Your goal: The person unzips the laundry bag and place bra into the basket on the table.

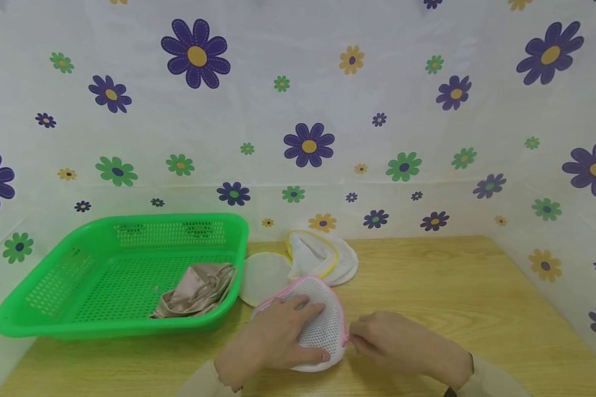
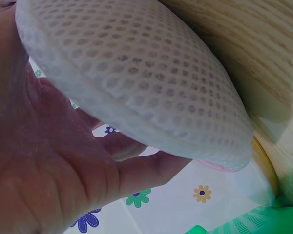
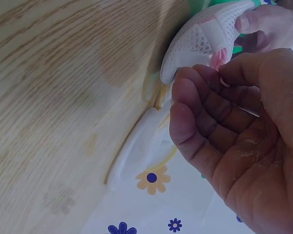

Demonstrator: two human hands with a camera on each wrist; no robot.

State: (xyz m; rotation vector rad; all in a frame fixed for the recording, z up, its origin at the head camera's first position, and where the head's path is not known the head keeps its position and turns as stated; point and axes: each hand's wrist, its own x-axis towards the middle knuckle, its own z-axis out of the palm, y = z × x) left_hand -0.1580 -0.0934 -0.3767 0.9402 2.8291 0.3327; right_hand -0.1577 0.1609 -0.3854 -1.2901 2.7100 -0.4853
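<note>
A white mesh laundry bag (image 1: 325, 328) with pink zipper trim stands tilted at the table's front middle. My left hand (image 1: 278, 333) grips it from the left, fingers over its top and thumb on the near side. In the left wrist view the bag's rounded mesh (image 2: 136, 83) bulges, and darker patches show through it. At the bag's right edge, my right hand (image 1: 397, 339) pinches the small pink zipper pull (image 1: 346, 337). The right wrist view shows the thumb and index finger meeting beside the pink zipper (image 3: 219, 58); the pull's tip is partly hidden.
A green plastic basket (image 1: 129, 330) stands at the left, with a crumpled beige satiny garment (image 1: 198, 289) inside. Behind the bag lie a flat white round piece (image 1: 264, 275), a yellow-rimmed white mesh bag (image 1: 310, 253) and another white piece (image 1: 346, 263). A flower-printed sheet (image 1: 258, 110) hangs behind the wooden table.
</note>
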